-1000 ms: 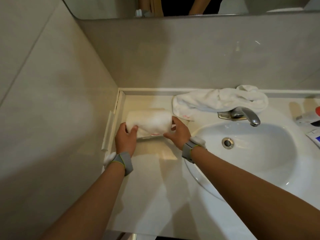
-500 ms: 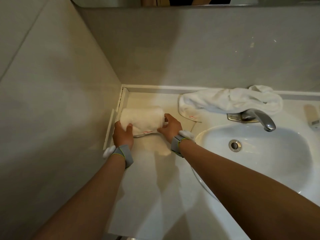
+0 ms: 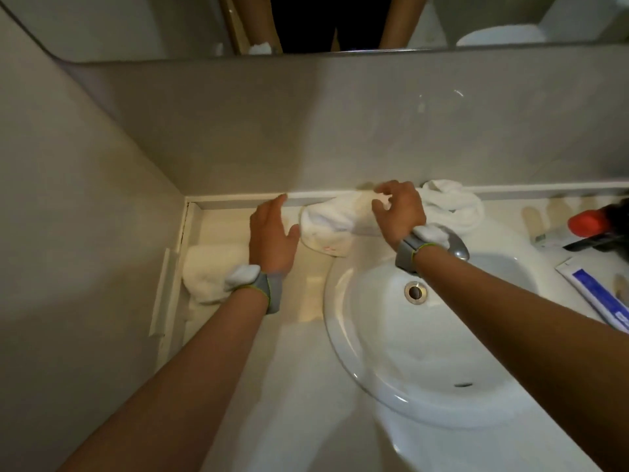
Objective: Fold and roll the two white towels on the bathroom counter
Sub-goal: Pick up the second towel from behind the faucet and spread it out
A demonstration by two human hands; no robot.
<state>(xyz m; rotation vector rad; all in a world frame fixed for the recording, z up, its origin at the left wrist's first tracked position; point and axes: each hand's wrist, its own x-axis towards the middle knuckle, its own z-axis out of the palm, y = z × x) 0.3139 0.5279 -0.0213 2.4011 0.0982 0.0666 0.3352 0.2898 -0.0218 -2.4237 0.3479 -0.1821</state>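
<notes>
A rolled white towel (image 3: 207,272) lies by itself at the counter's far left, against the side wall. The second white towel (image 3: 335,221) lies crumpled behind the sink, stretching to the right past the faucet. My right hand (image 3: 398,211) pinches this crumpled towel near its middle. My left hand (image 3: 272,235) hovers with spread fingers just left of that towel's end, holding nothing. Its wrist partly covers the rolled towel.
The white sink basin (image 3: 374,376) fills the counter's right half, with the chrome faucet (image 3: 457,247) behind my right wrist. A toothpaste tube (image 3: 594,292) and a red-capped item (image 3: 590,221) lie at the far right. A mirror (image 3: 136,25) hangs above.
Both hands let go of the rolled towel, which stays at the left. They moved right to the crumpled towel; the right hand has taken hold of it.
</notes>
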